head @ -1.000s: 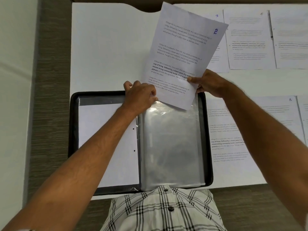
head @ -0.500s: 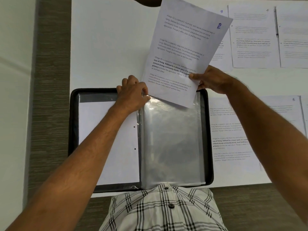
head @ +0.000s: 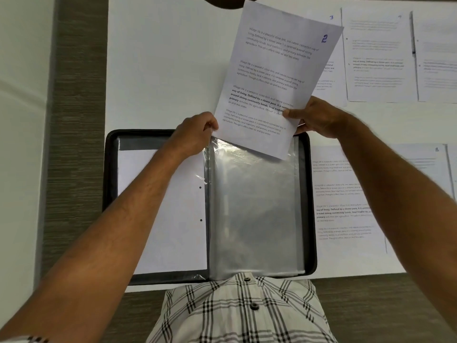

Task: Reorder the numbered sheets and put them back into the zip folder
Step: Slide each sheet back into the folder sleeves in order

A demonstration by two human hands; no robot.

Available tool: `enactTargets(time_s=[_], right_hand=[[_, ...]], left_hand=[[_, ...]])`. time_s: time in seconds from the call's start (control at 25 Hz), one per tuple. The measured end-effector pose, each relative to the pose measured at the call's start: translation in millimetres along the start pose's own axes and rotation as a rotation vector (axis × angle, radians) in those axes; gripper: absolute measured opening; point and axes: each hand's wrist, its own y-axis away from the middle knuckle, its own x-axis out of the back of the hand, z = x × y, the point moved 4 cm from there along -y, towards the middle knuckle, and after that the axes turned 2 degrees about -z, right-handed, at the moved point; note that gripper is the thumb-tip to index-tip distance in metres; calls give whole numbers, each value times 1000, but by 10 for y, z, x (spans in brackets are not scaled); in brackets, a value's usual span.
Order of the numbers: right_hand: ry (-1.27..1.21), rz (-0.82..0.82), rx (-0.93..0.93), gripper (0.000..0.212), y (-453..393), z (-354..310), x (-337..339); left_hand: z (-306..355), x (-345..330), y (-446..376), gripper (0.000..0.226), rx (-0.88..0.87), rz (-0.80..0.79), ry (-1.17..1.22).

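**Clear plastic sleeve held open under sheet 2**

Grey woven-textured surface (head: 74,144) runs down the left, and a smooth white table (head: 160,70) lies beside it. On the table's near edge lies the open black zip folder (head: 110,194), a rounded rectangle with a raised rim. Its left half shows a blank white page (head: 173,231) under film, with two small dark punch marks near the spine. The left hand (head: 193,137) sits at the top of the spine, fingers curled shut and pinching the top edge of the clear plastic sleeve (head: 252,214), which is glossy, wrinkled near the top and fills the folder's right half. Whether the fingers also touch the paper cannot be told.

Above the sleeve, sheet 2 (head: 279,78) is tilted with its top leaning right, its lower corner overlapping the sleeve's mouth; it carries four printed paragraphs and a handwritten blue "2". The right hand (head: 319,117) clamps the sheet's right edge between thumb and fingers, the thumb on the printed face.

Farther right, more printed sheets lie flat: sheet 3 (head: 331,28) is largely hidden behind sheet 2, a neighbour (head: 378,58) has a faint, unreadable number, and a nearer sheet (head: 346,206) is crossed by the right forearm. A checked shirt (head: 244,313) covers the folder's near edge.
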Motion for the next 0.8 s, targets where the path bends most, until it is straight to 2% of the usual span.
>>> enactTargets(time_s=[0.12,0.24,0.44,0.6,0.68,0.8], right_hand=[[19,9,-9,35,2,11,34],[32,11,-23,33,5,25,58],[35,5,-35,35,4,43,72],[41,4,-56,43,-15,52,89],[50,-1,-66,46,-27,55,102],[61,-13,-74,45,-58,54,107]], left_hand=[[15,62,-48,12,43,49,56],[56,70,-106,13,63,66,-14],[64,38,-171,24,87,18,-119],[33,48,-210,12,112,18,-53],[10,51,-222,13,110,26,-40],[-22,51,-248,14,110,-46,-58]])
